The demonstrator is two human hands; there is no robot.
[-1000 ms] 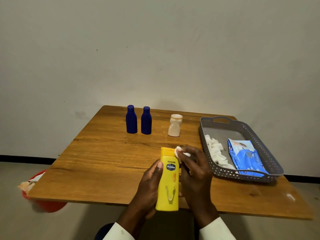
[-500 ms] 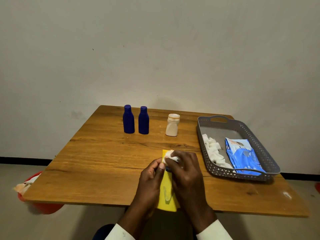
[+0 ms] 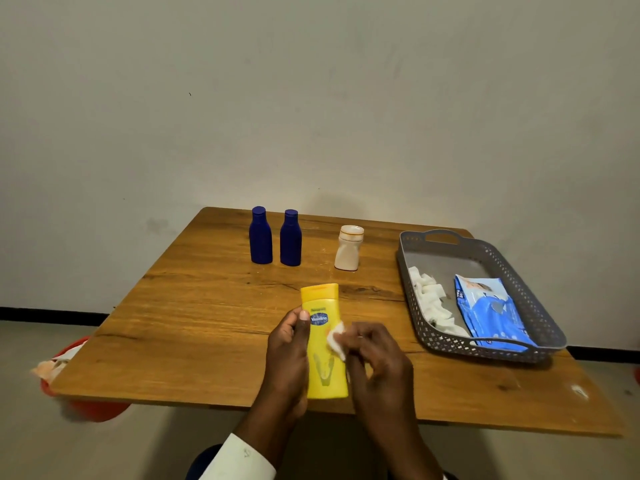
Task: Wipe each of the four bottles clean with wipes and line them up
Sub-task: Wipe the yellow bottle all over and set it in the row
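My left hand (image 3: 288,362) grips a yellow lotion bottle (image 3: 323,341) above the table's near edge, thumb on its blue label. My right hand (image 3: 375,363) presses a white wipe (image 3: 336,338) against the bottle's right side. Two dark blue bottles (image 3: 260,236) (image 3: 290,238) stand side by side at the far middle of the table. A small cream bottle (image 3: 349,248) stands to their right, apart from them.
A grey perforated tray (image 3: 540,318) at the right holds folded white wipes (image 3: 431,301) and a blue wipes pack (image 3: 490,311). The wooden table (image 3: 194,327) stands against a wall. A red bin (image 3: 81,403) with used tissue sits below the table's left corner.
My right hand with the wipe has slid from the bottle's top down to its right side, uncovering the cap end and label. My left hand still holds the bottle.
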